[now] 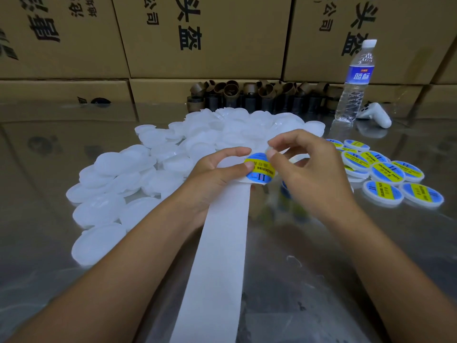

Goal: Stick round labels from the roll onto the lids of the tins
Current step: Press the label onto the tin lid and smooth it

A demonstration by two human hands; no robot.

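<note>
A shiny metal table (371, 243) stands before stacked cartons (222, 33) printed 头盔 and 公司, with a heap of blank white lids (138, 169) spread across it. Just right of that heap, the left hand (217, 174) clamps the backing strip (222, 243) under its thumb, while the right hand (309, 174) pinches the upper edge of a blue-and-yellow label (259, 169). This looks like the peeling step; next, the label needs centring on a blank lid, like the finished lids (385, 172) further right reading "SOLDERING PASTE".
</note>
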